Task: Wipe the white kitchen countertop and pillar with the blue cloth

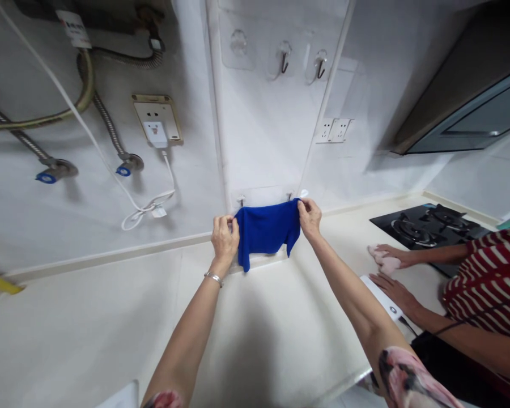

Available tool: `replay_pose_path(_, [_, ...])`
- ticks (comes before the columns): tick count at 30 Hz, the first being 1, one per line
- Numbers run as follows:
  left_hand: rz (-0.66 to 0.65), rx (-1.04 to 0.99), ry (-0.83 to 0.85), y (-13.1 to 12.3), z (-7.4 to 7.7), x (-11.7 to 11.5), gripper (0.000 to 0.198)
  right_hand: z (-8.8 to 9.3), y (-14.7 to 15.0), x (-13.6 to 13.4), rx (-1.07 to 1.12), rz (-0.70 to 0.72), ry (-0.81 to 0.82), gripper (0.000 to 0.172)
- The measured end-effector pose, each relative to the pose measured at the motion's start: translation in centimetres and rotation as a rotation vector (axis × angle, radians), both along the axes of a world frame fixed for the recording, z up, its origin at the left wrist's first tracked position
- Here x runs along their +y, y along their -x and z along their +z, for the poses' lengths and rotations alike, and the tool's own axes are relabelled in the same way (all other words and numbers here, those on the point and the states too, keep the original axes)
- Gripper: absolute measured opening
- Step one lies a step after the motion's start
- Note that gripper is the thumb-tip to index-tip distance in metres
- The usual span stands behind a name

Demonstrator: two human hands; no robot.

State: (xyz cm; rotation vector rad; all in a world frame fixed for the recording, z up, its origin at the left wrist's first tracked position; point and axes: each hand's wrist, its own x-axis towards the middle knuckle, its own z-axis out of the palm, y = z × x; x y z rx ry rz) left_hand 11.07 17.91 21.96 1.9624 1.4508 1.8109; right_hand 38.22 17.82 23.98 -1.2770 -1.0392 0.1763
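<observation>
A blue cloth (267, 229) hangs stretched between my two hands, just in front of the low hooks (241, 199) on the white wall. My left hand (224, 238) pinches its left top corner; a silver bracelet sits on that wrist. My right hand (309, 217) pinches the right top corner, next to the other low hook. The cloth's lower edge droops toward the pale countertop (110, 328).
A second person in a red striped top (488, 283) stands at the right, one hand on a pink cloth (385, 262) beside a black gas hob (425, 226). Higher hooks (284, 59), wall sockets (335, 130), hoses and valves (55, 170) line the wall. A range hood (471, 96) hangs upper right.
</observation>
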Motion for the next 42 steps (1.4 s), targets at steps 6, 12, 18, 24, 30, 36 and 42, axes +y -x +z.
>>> replay_pose_path(6, [0.021,-0.044,-0.138,0.7,2.1,-1.2,0.016,1.0,1.1,-1.6,-0.095,-0.220,-0.142,0.045])
replay_pose_path(12, [-0.104,0.047,-0.081,3.5,-1.1,-3.9,0.020,-4.0,1.4,-6.8,-0.109,-0.203,-0.106,0.037])
replay_pose_path(18, [-0.103,0.061,0.177,6.4,-4.9,-4.5,0.023,-7.7,0.9,-10.1,-0.122,0.004,0.113,0.041])
replay_pose_path(24, [-0.191,0.055,0.251,10.4,-2.0,-6.3,0.026,-6.0,0.5,-14.4,-0.247,0.083,0.054,0.035])
replay_pose_path(30, [-0.638,0.286,0.853,14.5,-4.6,-12.1,0.031,-12.0,-1.2,-23.2,-0.306,0.482,0.387,0.025])
replay_pose_path(36, [-0.822,0.570,1.204,12.2,-10.4,-15.9,0.031,-20.0,-2.0,-30.4,-0.517,0.673,0.667,0.027])
replay_pose_path(42, [-0.413,0.744,0.863,5.3,-13.7,-13.4,0.041,-22.0,5.5,-30.4,-0.551,0.482,0.408,0.029])
